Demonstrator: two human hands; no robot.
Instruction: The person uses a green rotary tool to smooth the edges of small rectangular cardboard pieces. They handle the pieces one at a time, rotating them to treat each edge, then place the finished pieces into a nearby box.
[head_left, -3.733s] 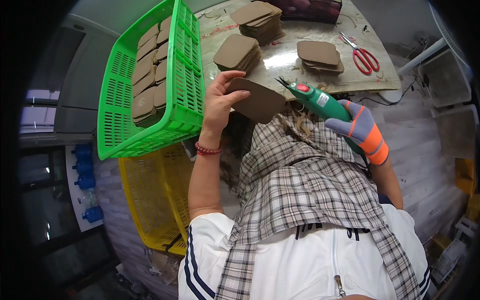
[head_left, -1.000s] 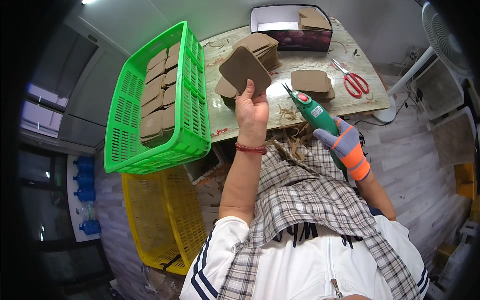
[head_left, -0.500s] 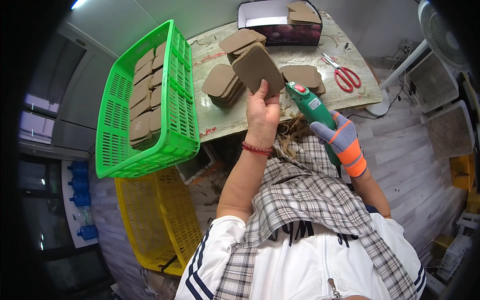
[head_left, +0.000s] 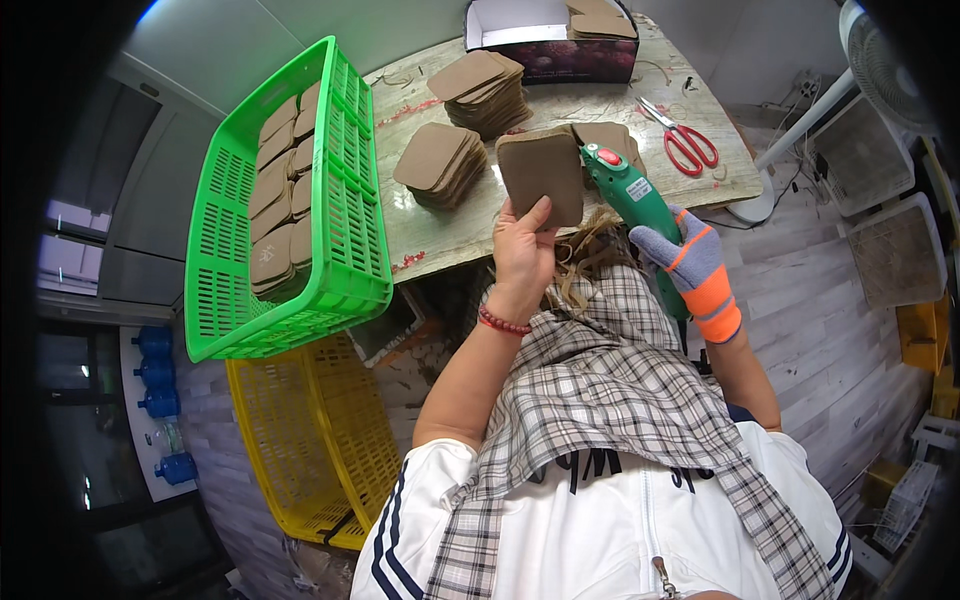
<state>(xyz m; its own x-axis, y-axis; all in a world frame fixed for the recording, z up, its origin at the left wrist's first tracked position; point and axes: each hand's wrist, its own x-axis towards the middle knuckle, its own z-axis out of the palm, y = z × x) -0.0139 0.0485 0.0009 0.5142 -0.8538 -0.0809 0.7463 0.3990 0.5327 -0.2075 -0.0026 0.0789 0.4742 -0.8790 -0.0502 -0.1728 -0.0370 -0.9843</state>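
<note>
The left hand [head_left: 522, 255] is pinching a brown cardboard piece [head_left: 541, 178] upright, fingers clamped on its lower edge. The gloved right hand [head_left: 695, 265] is gripping a green electric cutter [head_left: 632, 199], its tip touching the piece's right edge. Beyond, brown stacks [head_left: 440, 162] are lying on the bench [head_left: 455, 235]; a green basket [head_left: 335, 280] is sitting left, red scissors [head_left: 686, 138] right.

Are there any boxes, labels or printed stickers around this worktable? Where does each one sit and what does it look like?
Open cardboard box: far edge of the table, rectangular, dark patterned outside, white inside, brown pads in its right end.
Label: small pale sticker on the green handheld cutter, gripped by the gloved right hand; print too small to tell.
Print on the white jacket: dark letters on the chest, partly hidden by a plaid cloth.
</note>
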